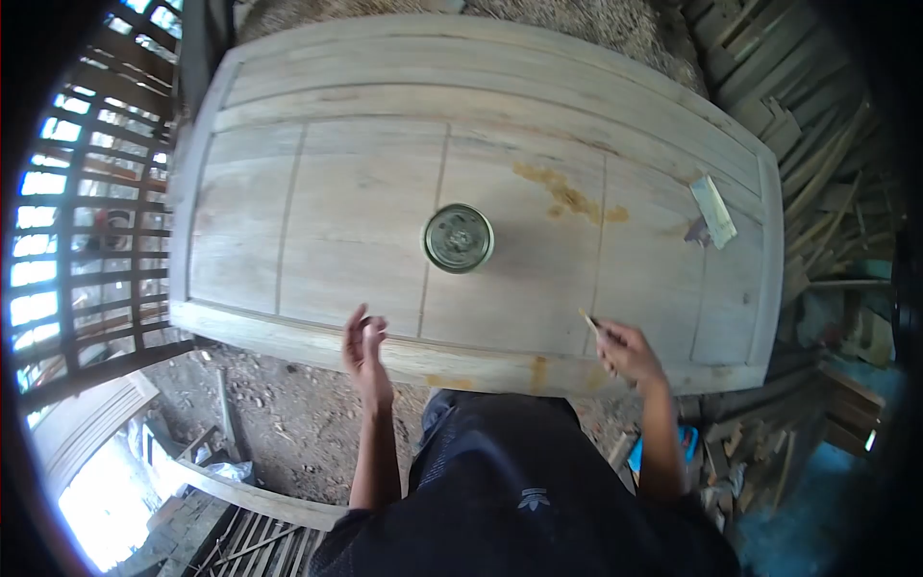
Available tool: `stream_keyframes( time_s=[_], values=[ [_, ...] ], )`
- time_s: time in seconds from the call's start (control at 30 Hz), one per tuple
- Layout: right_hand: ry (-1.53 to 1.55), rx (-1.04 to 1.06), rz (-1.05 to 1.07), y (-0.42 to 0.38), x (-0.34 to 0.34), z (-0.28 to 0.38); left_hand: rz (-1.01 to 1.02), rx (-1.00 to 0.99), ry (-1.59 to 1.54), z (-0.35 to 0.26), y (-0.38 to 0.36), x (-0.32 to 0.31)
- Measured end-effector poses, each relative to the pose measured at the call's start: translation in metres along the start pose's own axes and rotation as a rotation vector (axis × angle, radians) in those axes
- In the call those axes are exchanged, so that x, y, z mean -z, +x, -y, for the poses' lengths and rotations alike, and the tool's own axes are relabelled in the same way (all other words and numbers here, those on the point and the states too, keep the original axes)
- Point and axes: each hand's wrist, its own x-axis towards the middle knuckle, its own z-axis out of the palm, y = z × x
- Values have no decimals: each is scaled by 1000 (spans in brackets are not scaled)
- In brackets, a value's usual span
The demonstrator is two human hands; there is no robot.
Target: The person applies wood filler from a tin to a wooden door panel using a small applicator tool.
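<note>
A large pale wooden panel (356, 192) lies flat before me, with grooves between its boards. On its middle stands a round green-rimmed can (459, 238). My left hand (365, 344) is over the panel's near edge, fingers apart, with nothing visible in it. My right hand (625, 351), near the same edge farther right, is closed around a small thin tool (589, 319) with a light tip pointing up and left. Brown-yellow stains (567, 195) mark the boards right of the can. More stains show along the near edge.
A pale strip (713, 212) lies on the panel's right part beside a dark scrap. Wood pieces are piled at the right (827, 183). A slatted wooden screen (101, 202) stands at the left. Bare ground and a blue object (688, 442) are below the panel.
</note>
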Motion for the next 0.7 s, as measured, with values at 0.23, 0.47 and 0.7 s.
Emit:
stream_keyframes(
  time_s=[0.23,0.47,0.7],
  values=[
    [470,211,-103,-64,-63,-61,359,-132,84,-38,17,-58],
    [759,462,-349,-99,-57,-97,692,-1,171,-50,-39,-96],
    [733,592,-363,-147,-26,-148,815,-29,63,6,-117,-122]
  ],
)
